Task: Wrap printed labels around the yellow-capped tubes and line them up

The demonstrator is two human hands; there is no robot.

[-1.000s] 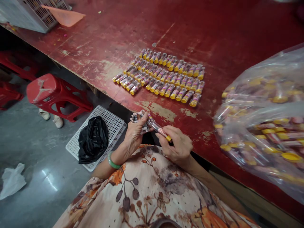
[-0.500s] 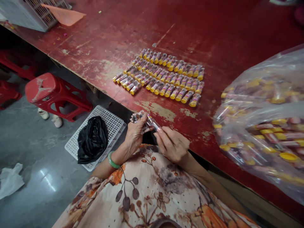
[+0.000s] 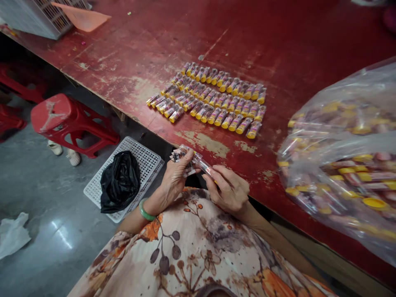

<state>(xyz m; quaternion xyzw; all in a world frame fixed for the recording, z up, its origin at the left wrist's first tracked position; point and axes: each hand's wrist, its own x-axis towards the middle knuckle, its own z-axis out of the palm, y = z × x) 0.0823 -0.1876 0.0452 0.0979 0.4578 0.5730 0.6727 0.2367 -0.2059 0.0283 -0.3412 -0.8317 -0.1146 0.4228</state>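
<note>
One clear tube (image 3: 202, 165) spans two hands beside the worktop (image 3: 142, 45): the right hand (image 3: 230, 190) closes its fingers on the yellow end; the left hand (image 3: 175, 178) grips several slips (image 3: 177, 156). Dozens of laid-out tubes (image 3: 220, 117) remain unmoved; the yellow end, hidden half a second ago, shows.

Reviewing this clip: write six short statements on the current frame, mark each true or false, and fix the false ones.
1. The right hand holds a tube. True.
2. The left hand holds nothing. False: the left hand holds printed pieces.
3. The bangle is on the right wrist. False: the bangle is on the left.
4. The black bag rests on the tray. True.
5. The stool is red. True.
6. The rows fill the tray. False: the rows lie on the table.
</note>
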